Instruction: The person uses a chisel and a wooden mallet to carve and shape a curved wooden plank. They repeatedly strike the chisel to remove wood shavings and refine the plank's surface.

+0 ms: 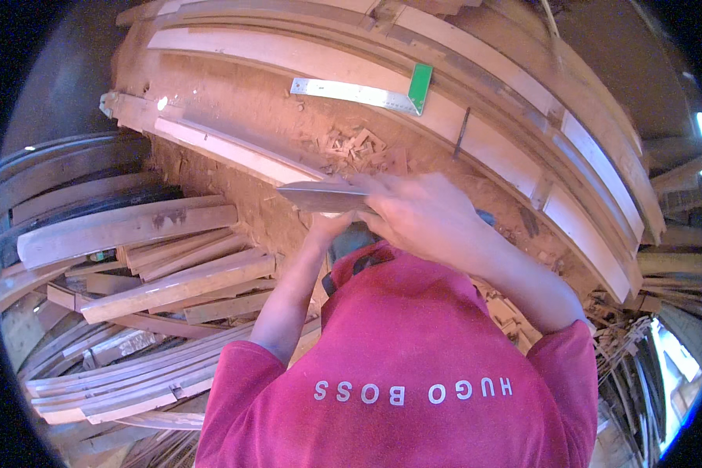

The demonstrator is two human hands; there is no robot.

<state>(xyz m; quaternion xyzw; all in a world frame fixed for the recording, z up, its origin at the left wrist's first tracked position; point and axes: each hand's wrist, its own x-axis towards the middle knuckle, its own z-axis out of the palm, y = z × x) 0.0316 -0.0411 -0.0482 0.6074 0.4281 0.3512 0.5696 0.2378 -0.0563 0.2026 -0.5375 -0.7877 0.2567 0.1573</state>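
My right hand (425, 204) is closed at the right end of a flat grey handsaw (320, 195), whose blade tapers to a point on the left. Its handle and teeth are hidden by my fingers and the viewing angle. Below the blade, my left hand (335, 225) is closed at the near end of a pale wooden strip (238, 154), with some of its fingers out of sight. The strip runs up and left along the front edge of the workbench (234, 86). The blade lies across the strip's near end; whether it touches the wood I cannot tell.
A try square (355, 92) with a green stock lies farther back on the bench. Wood offcuts (355, 147) are heaped beyond my hands. Long boards (476, 129) line the bench's far side, with a thin dark stick (462, 132) across them. Stacked timber (125, 226) fills the left.
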